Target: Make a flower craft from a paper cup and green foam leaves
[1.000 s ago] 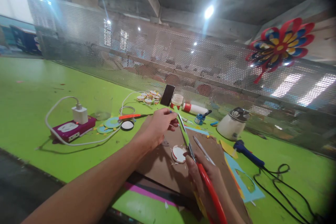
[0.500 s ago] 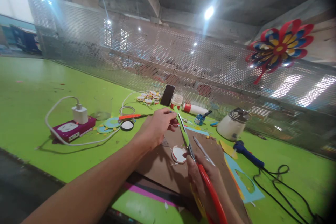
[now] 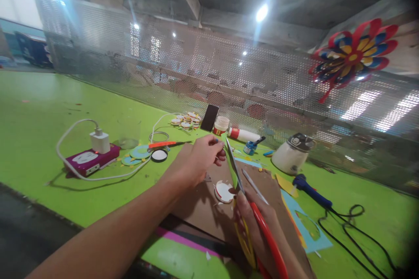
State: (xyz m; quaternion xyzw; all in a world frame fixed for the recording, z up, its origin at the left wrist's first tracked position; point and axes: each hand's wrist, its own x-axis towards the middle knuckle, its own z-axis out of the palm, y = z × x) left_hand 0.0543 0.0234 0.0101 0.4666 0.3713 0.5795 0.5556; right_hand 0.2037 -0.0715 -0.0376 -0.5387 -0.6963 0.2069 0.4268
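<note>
Gripping the scissors [image 3: 267, 233], the right hand [image 3: 246, 212] now holds their handles wider apart, apparently reopening the blades beside the green strip [image 3: 235, 179]. The left hand [image 3: 196, 161] is pinched nearby; its contents cannot be determined. A white disc [image 3: 224, 192] rests on brown board [image 3: 198, 209].

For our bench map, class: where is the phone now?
In the head view, the phone is near the middle, at the far side of the table, between the disc pile, left, and the red-and-white jar, right.
</note>
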